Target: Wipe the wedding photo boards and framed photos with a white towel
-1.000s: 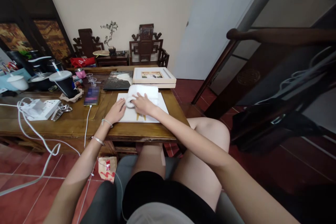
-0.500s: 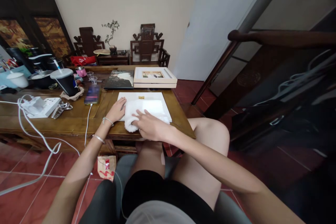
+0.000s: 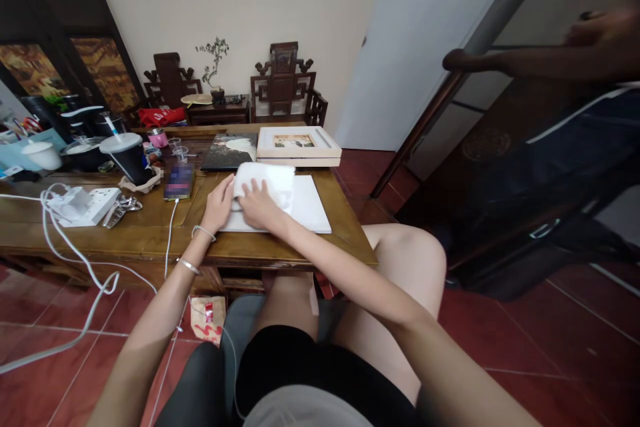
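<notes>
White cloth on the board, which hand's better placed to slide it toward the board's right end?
Likely the right hand: it lies on top of the white cloth, while the left hand is at the left edge of the white board.

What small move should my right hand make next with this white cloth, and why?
Perhaps slide the white cloth rightward: your right hand rests on it, and the right side of the white board is uncovered.

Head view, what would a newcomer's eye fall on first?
Probably the bright white cloth under the right hand, over the left part of a white board on the table. Next, perhaps, the dark lidded cup farther left, and the framed picture beyond the board.
</notes>
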Available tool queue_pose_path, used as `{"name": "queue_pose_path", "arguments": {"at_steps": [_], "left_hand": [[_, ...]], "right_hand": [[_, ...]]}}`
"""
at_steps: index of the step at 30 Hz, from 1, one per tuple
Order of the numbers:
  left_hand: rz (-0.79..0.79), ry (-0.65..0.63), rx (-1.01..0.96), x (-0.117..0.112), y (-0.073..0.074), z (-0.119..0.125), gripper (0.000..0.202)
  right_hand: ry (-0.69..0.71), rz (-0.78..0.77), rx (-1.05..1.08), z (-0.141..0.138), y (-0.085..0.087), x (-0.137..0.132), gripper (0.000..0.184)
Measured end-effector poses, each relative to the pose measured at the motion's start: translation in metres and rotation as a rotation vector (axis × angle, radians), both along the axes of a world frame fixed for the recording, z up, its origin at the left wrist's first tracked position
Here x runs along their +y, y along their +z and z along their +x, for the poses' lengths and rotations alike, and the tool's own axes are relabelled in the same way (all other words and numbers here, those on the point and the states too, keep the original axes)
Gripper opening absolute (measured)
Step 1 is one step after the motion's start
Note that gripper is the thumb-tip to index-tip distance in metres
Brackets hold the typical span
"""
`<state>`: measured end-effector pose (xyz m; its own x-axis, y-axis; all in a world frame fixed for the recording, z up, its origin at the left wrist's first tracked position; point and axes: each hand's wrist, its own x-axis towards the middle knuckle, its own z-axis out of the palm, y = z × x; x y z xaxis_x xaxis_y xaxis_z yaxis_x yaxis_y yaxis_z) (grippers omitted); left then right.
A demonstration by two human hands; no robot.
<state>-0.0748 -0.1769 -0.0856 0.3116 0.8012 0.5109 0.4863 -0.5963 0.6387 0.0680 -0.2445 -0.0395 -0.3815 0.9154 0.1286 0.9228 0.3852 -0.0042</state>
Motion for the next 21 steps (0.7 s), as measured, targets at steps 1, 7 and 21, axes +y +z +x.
{"name": "queue_pose_path", "arguments": {"at_steps": [1,7,21], "left_hand": [[-0.024,0.007,-0.075,0.0,0.0,-0.001,0.054],[-0.06,0.021,-0.121,-0.004,-0.001,0.001,0.06],[0.027,-0.103,0.294,-0.007,-0.006,0.002,0.043]], "right_hand": [[0.067,-0.002,-0.002,-0.002,0.0,-0.009,0.046],[0.323,-0.091,0.0,0.031,0.015,-0.053,0.042],[-0.047,-0.105,0.117,0.029,0.024,0.056,0.033]]}}
